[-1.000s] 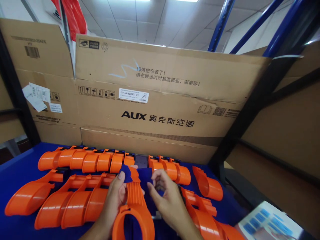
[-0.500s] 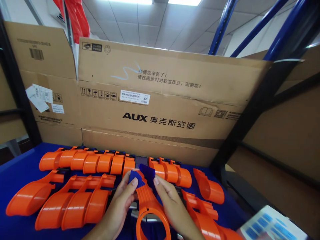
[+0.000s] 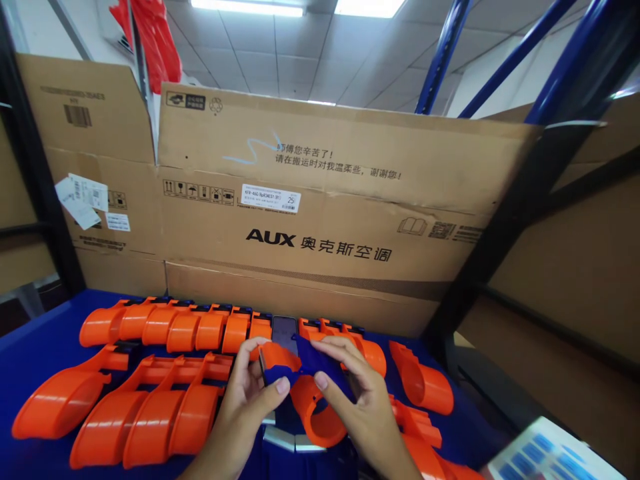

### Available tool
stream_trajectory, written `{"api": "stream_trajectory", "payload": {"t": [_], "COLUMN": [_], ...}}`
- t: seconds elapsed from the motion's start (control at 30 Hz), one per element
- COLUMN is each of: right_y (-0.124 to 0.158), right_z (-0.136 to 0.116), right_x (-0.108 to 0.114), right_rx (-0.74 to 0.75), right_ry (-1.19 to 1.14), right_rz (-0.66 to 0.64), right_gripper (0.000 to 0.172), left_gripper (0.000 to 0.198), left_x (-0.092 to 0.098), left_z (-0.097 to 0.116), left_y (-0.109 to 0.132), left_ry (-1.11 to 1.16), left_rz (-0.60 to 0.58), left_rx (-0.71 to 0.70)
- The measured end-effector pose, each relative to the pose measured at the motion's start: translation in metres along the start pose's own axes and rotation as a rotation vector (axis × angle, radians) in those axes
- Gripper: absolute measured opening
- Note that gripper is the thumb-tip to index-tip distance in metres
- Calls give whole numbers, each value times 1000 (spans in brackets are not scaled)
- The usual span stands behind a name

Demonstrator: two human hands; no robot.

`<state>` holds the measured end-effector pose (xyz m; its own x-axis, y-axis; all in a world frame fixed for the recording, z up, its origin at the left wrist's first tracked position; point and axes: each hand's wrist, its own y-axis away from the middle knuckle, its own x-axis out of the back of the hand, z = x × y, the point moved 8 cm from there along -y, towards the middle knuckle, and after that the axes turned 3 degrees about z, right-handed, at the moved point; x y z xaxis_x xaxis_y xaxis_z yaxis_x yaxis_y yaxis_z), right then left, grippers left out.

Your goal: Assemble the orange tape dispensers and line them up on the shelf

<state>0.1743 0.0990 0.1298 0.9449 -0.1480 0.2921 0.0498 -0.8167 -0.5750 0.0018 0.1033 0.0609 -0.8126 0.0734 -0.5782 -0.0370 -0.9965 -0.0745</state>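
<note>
1. The orange dispenser (image 3: 320, 417) has been turned in the hands. Its ring, seen a second ago at the bottom edge of the frame and facing the camera, is now at lower centre, tipped toward the right.
2. The blue piece (image 3: 313, 363), earlier pinched as two raised flaps above the handle's tip, is now laid across the handle end.
3. The left hand (image 3: 247, 400) has been shifted rightward, and its thumb has been brought down onto the blue piece's lower edge.
4. The right hand (image 3: 363, 403) has been spread over the blue piece from the right.
5. The dark phone (image 3: 284, 328) at centre has been uncovered further.
</note>
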Motion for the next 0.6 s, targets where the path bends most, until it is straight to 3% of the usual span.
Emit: {"api": "stream_trajectory", "payload": {"t": [0.27, 0.6], "right_y": [3, 10], "right_z": [-5, -2], "right_x": [-4, -6], "right_rx": [2, -24], "right_ry": [33, 24], "right_rz": [-45, -94], "right_gripper": [30, 39], "left_gripper": [60, 60], "left_x": [-3, -3], "left_z": [3, 6], "left_y": [2, 6], "left_ry": [-4, 31], "left_rz": [0, -83], "left_rx": [-26, -90]}}
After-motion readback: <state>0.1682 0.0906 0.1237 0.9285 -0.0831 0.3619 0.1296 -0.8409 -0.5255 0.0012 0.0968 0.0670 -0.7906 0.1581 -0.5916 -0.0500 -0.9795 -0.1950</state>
